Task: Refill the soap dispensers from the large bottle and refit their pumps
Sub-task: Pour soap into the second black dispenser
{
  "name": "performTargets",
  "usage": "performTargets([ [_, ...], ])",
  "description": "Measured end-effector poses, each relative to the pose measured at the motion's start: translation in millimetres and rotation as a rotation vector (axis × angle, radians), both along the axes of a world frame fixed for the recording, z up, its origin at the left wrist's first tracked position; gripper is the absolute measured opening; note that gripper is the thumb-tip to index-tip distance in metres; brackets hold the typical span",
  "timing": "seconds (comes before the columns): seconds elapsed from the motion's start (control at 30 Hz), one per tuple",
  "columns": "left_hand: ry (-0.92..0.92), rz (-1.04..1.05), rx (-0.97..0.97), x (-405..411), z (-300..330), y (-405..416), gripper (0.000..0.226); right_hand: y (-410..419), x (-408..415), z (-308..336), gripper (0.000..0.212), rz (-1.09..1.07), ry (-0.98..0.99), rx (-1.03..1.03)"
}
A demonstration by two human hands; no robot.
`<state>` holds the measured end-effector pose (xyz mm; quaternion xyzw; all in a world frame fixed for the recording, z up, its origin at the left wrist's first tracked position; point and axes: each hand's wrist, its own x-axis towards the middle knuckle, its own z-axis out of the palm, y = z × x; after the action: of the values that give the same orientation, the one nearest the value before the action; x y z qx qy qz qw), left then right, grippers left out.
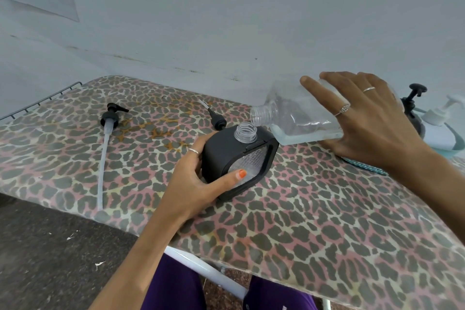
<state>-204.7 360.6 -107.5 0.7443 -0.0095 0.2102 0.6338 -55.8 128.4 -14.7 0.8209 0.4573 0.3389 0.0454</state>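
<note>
**Tipping the big clear bottle over a black dispenser's open neck**

I am looking down from the head camera at an ironing board [314, 221] covered in leopard-print cloth, and I am taking the black soap dispenser [234, 158] near its middle as my landmark.

The left hand [198, 181] is gripping this dispenser from its left side, thumb curling across the clear ribbed front panel and fingers wrapping behind the black frame. The dispenser is leaning slightly, and its clear threaded neck is standing open with no pump on it.

Just above and to the right of the dispenser, the right hand [364, 118] is holding the large clear bottle [297, 113], fingers spreading and curving over its top while the thumb is going underneath. The bottle is lying almost on its side, its open mouth hanging just over the dispenser's neck. Pale liquid is pooling along its lower side. I cannot tell whether any is flowing.

Well to the left of the dispenser, a black pump with a long white tube [107, 148] is lying on the cloth. Just behind the dispenser, a second black pump [217, 119] is lying flat. Far to the right, past the big bottle, a dark dispenser [412, 106] and a white one [440, 121] are standing with pumps fitted.
</note>
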Motion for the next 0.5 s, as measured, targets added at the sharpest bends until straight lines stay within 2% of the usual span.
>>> performTargets([
  [0.5, -0.012, -0.022, -0.030, 0.1, 0.5, -0.3, 0.054, -1.6, 0.7, 5.2, 0.105, -0.006, -0.008, -0.023],
])
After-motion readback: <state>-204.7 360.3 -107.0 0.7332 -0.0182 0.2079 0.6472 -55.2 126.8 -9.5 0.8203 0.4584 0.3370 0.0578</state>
